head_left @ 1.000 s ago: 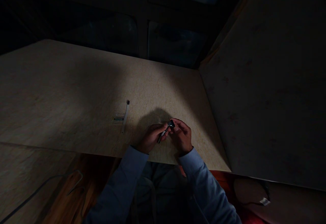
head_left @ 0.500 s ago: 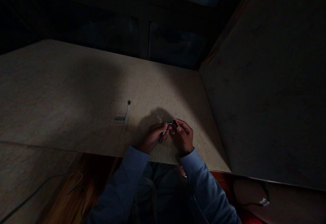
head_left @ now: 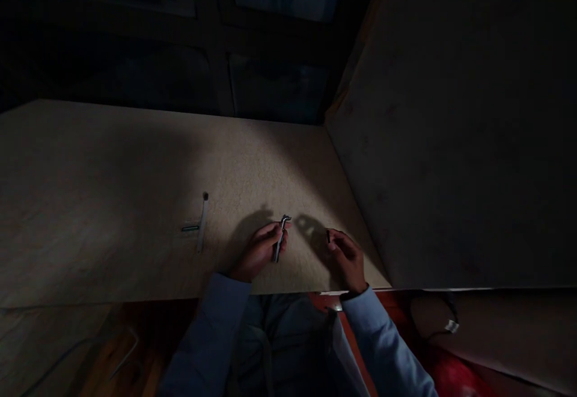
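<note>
In my left hand (head_left: 264, 248) is a slim silver-and-black handle (head_left: 280, 243) with a bent metal neck at its upper end, resembling a razor handle. The thumb and fingers close around its middle, and the neck sticks up past them. Farther right, my right hand (head_left: 347, 255) pinches a small black piece (head_left: 328, 236) between thumb and fingertips; its exact kind is too dark to make out. A gap separates the two hands, both just above the tabletop (head_left: 252, 168). Left of them lie a thin pale strip (head_left: 202, 225) with a dark tip and a short dark bar (head_left: 190, 228) beside it.
A large grey panel (head_left: 442, 144) stands along the table's right side. Dark-framed window panes (head_left: 279, 84) rise behind the table. Below the front edge, a cable with a white tag (head_left: 451, 326) lies at right and a wooden surface (head_left: 130, 355) shows at left.
My hands were together at the bent end of the handle and have drawn apart. The right hand has moved right with the black piece, away from the handle. The view has shifted too.
</note>
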Demonstrator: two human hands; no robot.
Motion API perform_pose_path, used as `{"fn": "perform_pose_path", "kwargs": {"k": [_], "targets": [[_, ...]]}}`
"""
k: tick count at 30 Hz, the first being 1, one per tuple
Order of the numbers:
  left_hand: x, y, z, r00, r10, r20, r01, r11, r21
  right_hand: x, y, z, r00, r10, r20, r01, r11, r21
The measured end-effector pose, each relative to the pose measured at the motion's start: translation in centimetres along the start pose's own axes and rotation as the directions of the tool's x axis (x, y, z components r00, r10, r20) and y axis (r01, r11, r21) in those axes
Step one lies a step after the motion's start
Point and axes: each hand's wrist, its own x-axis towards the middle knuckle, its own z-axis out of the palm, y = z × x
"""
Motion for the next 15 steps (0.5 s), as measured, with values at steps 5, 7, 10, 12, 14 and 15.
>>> {"fn": "perform_pose_path", "kwargs": {"k": [5,7,10,12,14,15], "targets": [[0.4,-0.8,2.5,0.998,0.015,-0.057,-0.004,0.982,0.187,-0.6,0.5,-4.3,0.99,0.065,-0.122,-0.078,0.992,-0.103],[0.7,-1.4,4.0,0.998,-0.008,-0.068,0.023,0.974,0.225,-1.0,0.6,-5.6,0.984,0.076,-0.16,-0.101,0.983,-0.153],[1.7,-2.5,6.3,0.997,0.005,-0.076,0.017,0.959,0.282,-1.7,0.7,-6.9,0.984,0.059,-0.167,-0.094,0.974,-0.208],[2.6,-3.5,7.6,0.995,0.058,-0.086,-0.023,0.931,0.365,-2.0,0.6,-7.3,0.987,0.051,-0.152,-0.085,0.971,-0.225],[3.6,-4.5,8.6,0.992,0.093,-0.084,-0.045,0.888,0.457,-2.0,0.6,-7.4,0.988,0.051,-0.147,-0.086,0.967,-0.24],[4.0,-4.9,9.1,0.991,0.101,-0.083,-0.047,0.869,0.493,-2.0,0.7,-7.4,0.987,0.054,-0.151,-0.09,0.965,-0.244]]}}
